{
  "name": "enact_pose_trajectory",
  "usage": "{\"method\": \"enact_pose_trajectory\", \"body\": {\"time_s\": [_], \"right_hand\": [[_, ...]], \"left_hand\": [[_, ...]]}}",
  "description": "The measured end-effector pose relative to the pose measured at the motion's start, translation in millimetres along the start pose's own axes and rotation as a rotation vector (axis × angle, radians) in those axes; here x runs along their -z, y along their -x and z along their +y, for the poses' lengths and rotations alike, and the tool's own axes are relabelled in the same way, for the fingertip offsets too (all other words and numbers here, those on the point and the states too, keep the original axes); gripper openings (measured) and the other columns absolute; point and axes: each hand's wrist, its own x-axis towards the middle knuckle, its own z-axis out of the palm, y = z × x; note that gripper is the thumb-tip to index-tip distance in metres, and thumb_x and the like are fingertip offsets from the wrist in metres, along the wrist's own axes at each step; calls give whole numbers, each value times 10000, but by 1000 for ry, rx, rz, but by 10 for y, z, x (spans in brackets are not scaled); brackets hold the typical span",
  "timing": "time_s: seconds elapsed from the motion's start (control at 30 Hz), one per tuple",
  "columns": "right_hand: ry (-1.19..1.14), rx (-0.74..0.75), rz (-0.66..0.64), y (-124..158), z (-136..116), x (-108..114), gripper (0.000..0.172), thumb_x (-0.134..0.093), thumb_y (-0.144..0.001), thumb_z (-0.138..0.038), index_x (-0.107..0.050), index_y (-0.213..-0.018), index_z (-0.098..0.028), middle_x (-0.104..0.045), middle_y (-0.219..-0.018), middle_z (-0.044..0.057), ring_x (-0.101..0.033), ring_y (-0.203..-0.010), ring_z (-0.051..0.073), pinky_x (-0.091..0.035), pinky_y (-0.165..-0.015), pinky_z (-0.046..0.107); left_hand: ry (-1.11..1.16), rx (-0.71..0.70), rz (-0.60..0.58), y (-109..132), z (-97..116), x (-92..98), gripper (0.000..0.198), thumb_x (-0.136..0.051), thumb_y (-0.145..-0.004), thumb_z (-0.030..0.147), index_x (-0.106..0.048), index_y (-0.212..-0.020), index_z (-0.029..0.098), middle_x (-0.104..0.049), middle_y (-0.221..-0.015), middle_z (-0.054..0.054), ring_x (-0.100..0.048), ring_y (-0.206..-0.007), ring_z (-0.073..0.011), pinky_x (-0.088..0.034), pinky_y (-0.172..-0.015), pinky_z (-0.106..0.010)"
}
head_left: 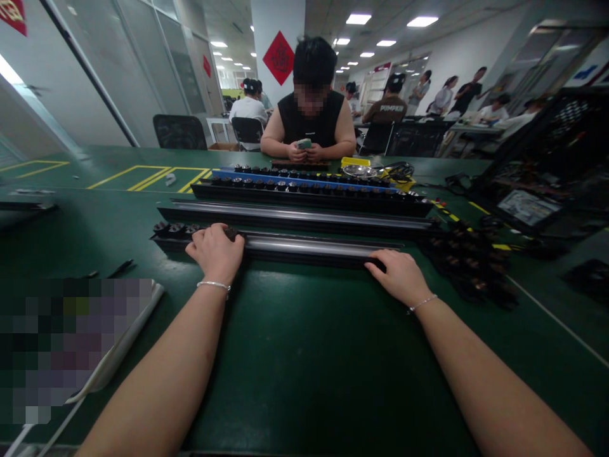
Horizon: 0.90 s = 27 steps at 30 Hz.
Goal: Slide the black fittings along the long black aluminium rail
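Observation:
A long black rail (304, 247) with a shiny channel lies across the green table, nearest to me. Small dark parts (176, 228) stand in a row at its left end. My left hand (217, 249) is closed over the rail beside them, its fingers wrapped round a dark part that shows only in bits. Near the rail's right end, my right hand (397, 273) grips the rail with thumb and fingers. Just behind lies a second rail (295, 216) with a bare channel. Farther back are rails filled with rows of small parts (304, 187).
A heap of dark parts (469, 260) lies right of the rails. A yellow tray (356, 162) and metal dish stand behind. A dark open case (547, 158) is at the right. Across the table (304, 355) a person holds a phone (303, 145). A blurred-out package lies at the left.

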Motion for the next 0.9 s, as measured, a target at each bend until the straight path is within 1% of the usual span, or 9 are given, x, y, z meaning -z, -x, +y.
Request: {"method": "enact_pose_trajectory", "body": {"time_s": [0.13, 0.33, 0.5, 0.63, 0.9], "right_hand": [[3, -1, -12, -3, -3, 9, 336, -400, -885, -431, -627, -1000, -211, -652, -1101, 69, -573, -1021, 233, -395, -863, 379], [24, -1, -10, -2, -20, 31, 341, -396, -886, -428, -629, -992, -202, -659, -1079, 75, -578, -999, 231, -396, -824, 370], [29, 10, 52, 3, -16, -6, 312, -425, -877, -415, -639, -949, -201, -673, -1038, 69, -590, -958, 225, -393, -784, 357], [48, 7, 89, 0, -21, -26, 297, -433, -873, -410, -637, -923, -200, -679, -1006, 64, -595, -936, 221, -381, -758, 347], [58, -4, 89, 1, -28, -18, 313, -421, -873, -425, -633, -920, -199, -679, -994, 66, -594, -930, 223, -370, -747, 344]], "left_hand": [[8, -4, -11, -1, 21, 5, 301, -499, -765, 382, -567, -1002, 209, -633, -1040, -120, -444, -1099, -345, -325, -879, -505], [11, -3, -52, -5, 56, 2, 328, -524, -742, 393, -581, -998, 196, -641, -1023, -123, -501, -1052, -343, -347, -882, -482], [70, 54, -78, -20, 64, -46, 352, -545, -729, 381, -555, -1029, 198, -643, -1061, -104, -541, -1041, -314, -342, -922, -466], [141, 102, -78, -34, 60, -86, 353, -572, -716, 387, -544, -1017, 204, -653, -1043, -90, -558, -1043, -294, -330, -953, -450], [184, 80, -68, -14, 84, -128, 338, -586, -701, 400, -550, -977, 209, -659, -1006, -63, -570, -1027, -255, -298, -985, -427]]}}
